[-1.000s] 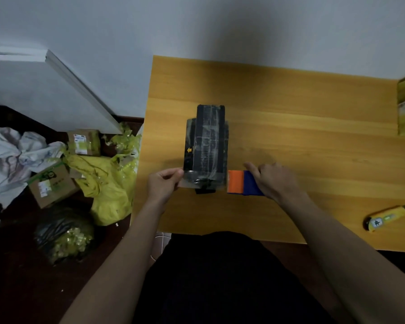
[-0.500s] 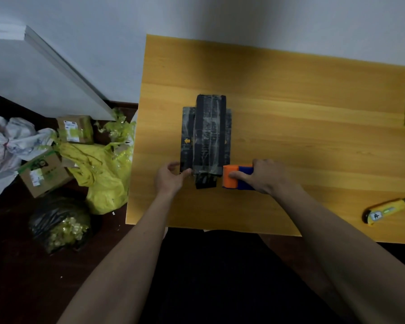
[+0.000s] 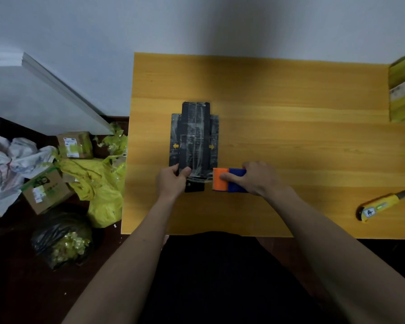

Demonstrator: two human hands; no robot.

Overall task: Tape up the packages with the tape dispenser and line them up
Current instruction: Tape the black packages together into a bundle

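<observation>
- While it lies flat near the left edge of the wooden table, the black cardboard package wrapped in clear tape runs its long axis from the table's near edge toward the far edge, with small orange arrows on its side flaps pointing left and right.
- Left hand: forearm reaches up from the near edge, fingers and thumb curled onto the package's near left corner, pinching it.
- Right hand: reaches in from the right, fingers wrapped around the orange and blue tape dispenser, its orange end just beside the package's near right corner.
- Near the table's right near corner lies a yellow utility knife, tilted.
- At the far right edge stands a green-taped parcel.
- On the floor left of the table: brown cardboard boxes, a yellow plastic bag and a black bag.
</observation>
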